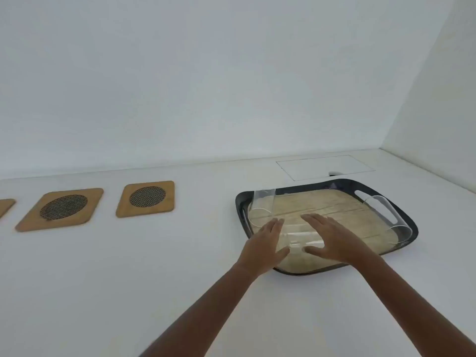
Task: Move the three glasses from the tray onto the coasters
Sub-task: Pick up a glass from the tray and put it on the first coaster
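1. All three glasses sit on the tray (401,215); the coasters (146,199) on the bench are bare.
2. Left hand (268,240) and right hand (332,238) flank the near glass (298,240), each grip released.

No text, label, brand or number seems readable anywhere, though the view is rather soft.

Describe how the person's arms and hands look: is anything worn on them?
Both forearms are bare, with no sleeves in view. The left hand and the right hand wear no gloves, and no rings, watch or bracelet can be seen.
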Demonstrator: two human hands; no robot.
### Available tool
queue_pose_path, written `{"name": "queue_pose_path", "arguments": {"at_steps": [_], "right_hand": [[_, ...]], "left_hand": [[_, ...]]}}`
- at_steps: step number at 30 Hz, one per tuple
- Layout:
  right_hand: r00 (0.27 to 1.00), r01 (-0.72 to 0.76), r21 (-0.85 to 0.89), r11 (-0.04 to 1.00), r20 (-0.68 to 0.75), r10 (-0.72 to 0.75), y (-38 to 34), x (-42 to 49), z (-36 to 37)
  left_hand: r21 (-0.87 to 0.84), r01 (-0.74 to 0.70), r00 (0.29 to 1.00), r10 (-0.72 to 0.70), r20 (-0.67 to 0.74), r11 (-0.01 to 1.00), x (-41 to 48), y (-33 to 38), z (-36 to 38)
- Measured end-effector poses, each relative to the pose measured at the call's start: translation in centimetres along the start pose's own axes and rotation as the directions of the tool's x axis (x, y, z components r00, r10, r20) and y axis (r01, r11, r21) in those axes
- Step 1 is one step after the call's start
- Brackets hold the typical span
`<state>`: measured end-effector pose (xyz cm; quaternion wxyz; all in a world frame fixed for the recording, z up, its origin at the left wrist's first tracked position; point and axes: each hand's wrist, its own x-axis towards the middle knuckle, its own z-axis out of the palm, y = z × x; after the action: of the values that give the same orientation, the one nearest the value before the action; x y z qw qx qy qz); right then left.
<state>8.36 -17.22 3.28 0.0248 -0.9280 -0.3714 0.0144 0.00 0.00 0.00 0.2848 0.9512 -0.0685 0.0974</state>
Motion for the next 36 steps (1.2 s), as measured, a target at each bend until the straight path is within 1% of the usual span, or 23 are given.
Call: {"name": "queue_pose_path", "arguments": {"at_steps": [2, 4, 7, 8, 13, 16, 20, 22, 25, 29, 32, 36], "right_hand": [[0.999, 0.019, -0.064, 0.998, 0.042, -0.016, 0.7, 0.3, 0.2], [0.997, 0.031, -0.113, 0.993, 0.072, -0.023, 1.1, 0.5, 0.4], [0.996, 0.059, -0.158, 0.986, 0.074, -0.048, 1.4, 1.0, 1.0], [0.996, 0.066, -0.175, 0.982, 0.063, -0.056, 1.5, 1.1, 1.0], [0.996, 0.086, -0.139, 0.987, 0.014, -0.085, 2.0, 1.6, 1.3], [0.993, 0.112, -0.093, 0.989, -0.037, -0.116, 2.0, 1.4, 1.1], [0.972, 0.161, -0.026, 0.987, -0.172, -0.163, 1.9, 1.5, 0.3], [0.962, 0.164, 0.007, 0.986, -0.221, -0.159, 1.4, 1.7, -0.7], [0.953, 0.159, 0.100, 0.982, -0.277, -0.126, -0.2, 2.1, -2.3], [0.937, 0.178, 0.258, 0.950, -0.338, -0.083, -3.3, 2.9, -4.1], [0.939, 0.190, 0.351, 0.917, -0.338, -0.066, -6.0, 3.8, -4.7], [0.937, 0.238, 0.468, 0.851, -0.341, -0.074, -10.1, 5.3, -4.6]], "left_hand": [[-0.021, 0.032, 0.999, -0.032, 0.024, 0.999, 0.8, 0.4, 0.3], [0.002, 0.054, 0.997, -0.054, 0.047, 0.999, 1.4, 0.7, 0.5], [0.034, 0.065, 0.994, -0.068, 0.082, 0.997, 2.0, 0.8, 0.9], [0.045, 0.061, 0.995, -0.064, 0.072, 0.997, 2.2, 0.7, 1.0], [0.009, 0.079, 0.993, -0.080, 0.092, 0.997, 2.8, 0.4, 0.9], [-0.078, 0.076, 0.993, -0.069, 0.094, 0.994, 2.8, 0.1, 0.6], [-0.294, 0.082, 0.997, -0.074, 0.039, 0.952, 2.6, -0.4, -0.8], [-0.392, 0.059, 0.998, -0.069, -0.013, 0.918, 2.5, -0.6, -1.7], [-0.479, 0.026, 0.988, -0.096, -0.122, 0.878, 2.1, -1.0, -3.2], [-0.632, 0.043, 0.963, -0.200, -0.179, 0.774, 1.2, -1.3, -5.5], [-0.700, 0.039, 0.945, -0.254, -0.206, 0.714, 0.2, -2.0, -7.2], [-0.795, 0.015, 0.924, -0.312, -0.220, 0.606, -1.6, -3.9, -9.3]]}}
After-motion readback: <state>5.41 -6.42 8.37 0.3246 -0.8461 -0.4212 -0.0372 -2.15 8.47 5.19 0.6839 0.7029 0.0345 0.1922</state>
